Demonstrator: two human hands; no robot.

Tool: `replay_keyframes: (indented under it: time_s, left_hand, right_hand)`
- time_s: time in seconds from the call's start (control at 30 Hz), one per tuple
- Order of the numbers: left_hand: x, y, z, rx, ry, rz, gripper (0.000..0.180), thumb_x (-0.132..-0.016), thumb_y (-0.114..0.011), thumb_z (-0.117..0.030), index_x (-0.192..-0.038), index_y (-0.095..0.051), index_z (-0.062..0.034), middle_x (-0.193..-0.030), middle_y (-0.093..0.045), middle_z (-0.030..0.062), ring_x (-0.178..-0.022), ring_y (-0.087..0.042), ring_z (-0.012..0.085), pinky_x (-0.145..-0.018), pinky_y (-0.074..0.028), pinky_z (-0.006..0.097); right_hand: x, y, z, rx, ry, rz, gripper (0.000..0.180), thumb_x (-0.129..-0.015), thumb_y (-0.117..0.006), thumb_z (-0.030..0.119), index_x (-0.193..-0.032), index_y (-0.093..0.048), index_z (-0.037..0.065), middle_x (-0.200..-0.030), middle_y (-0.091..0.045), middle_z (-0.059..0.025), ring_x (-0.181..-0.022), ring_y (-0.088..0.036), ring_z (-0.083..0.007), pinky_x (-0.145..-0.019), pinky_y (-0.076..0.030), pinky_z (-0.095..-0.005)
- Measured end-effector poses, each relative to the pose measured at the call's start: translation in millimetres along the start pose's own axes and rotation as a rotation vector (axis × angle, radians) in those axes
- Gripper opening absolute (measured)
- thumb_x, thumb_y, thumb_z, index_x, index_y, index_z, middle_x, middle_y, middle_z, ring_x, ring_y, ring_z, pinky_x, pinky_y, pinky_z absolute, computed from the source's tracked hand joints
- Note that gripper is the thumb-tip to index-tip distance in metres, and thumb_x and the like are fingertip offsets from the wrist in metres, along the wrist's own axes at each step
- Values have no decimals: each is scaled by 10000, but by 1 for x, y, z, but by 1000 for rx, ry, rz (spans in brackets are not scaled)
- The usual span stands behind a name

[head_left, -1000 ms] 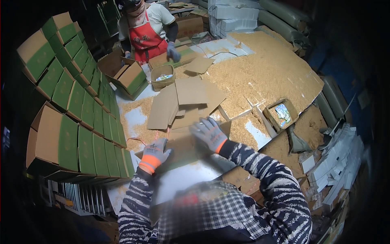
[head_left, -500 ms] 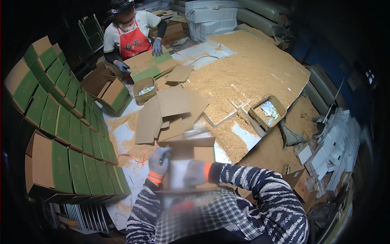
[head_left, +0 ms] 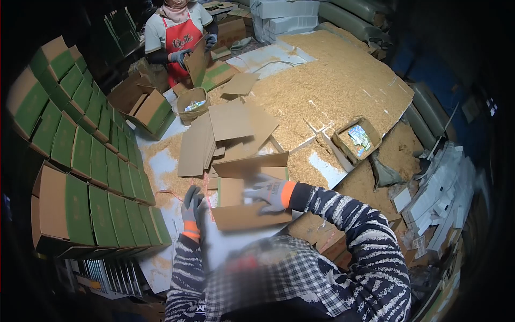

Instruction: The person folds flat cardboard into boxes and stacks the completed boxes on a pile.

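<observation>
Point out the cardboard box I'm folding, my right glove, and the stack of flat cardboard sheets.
brown cardboard box (head_left: 244,216), head view, front flap.
grey orange-cuffed right glove (head_left: 268,191), head view, back of hand.
flat brown cardboard sheets (head_left: 230,121), head view, top sheet.

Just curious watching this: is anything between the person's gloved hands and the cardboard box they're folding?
Nothing visible. The right hand rests directly on the open cardboard box, and the left hand sits at its left edge with no object between. The loose cardboard sheets lie farther away.
</observation>
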State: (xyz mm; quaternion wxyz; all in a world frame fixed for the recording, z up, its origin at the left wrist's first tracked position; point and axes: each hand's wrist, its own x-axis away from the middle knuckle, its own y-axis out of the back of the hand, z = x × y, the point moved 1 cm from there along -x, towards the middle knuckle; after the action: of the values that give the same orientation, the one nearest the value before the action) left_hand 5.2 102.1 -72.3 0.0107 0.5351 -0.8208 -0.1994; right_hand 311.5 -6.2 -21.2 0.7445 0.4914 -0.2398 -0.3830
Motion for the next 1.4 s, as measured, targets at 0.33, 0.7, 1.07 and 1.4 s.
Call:
replay_keyframes:
  time_s: [0.33, 0.7, 1.07, 1.4]
  left_hand:
    - [84, 39, -34, 344, 239, -78, 898, -853, -705, -250, -1529, -163, -17, -1474, -375, 138, -1294, -429, 189, -1047, -388, 341]
    - [75, -6, -25, -580, 319, 764, 639, -847, -608, -180, -1456, -413, -166, -1100, -647, 237, -975, -633, 400, -829, -514, 425]
    - [50, -25, -83, -554, -173, 411, 356, -727, -607, -177, -1066, -671, -91, -1063, -663, 128, -972, -617, 353, -874, -494, 414]
    - [65, -7, -3, 15, 352, -256, 560, -894, -589, -117, -1414, -420, 4, -1452, -414, 165, -1380, -340, 276, -1149, -247, 370]
  right_hand:
    - [13, -31, 22, -728, -471, -704, 474, -900, -633, 250, -1336, -560, 81, -1088, -649, -144, -1076, -598, -256, -933, -467, -345]
    - [11, -253, -34, -1145, -368, 309, 457, -932, -508, 405, -1256, -528, 84, -1134, -616, -162, -1036, -611, -301, -878, -498, -414]
    - [62, -109, -317, -889, -1723, -1028, 937, -623, -863, 489, -1258, -514, -105, -1239, -599, -248, -1112, -594, -332, -972, -461, -385]
    - [44, -34, -267, -833, -1375, -1695, 671, -614, -888, 91, -1120, -450, 40, -1064, -553, -133, -940, -539, -239, -849, -477, -376]
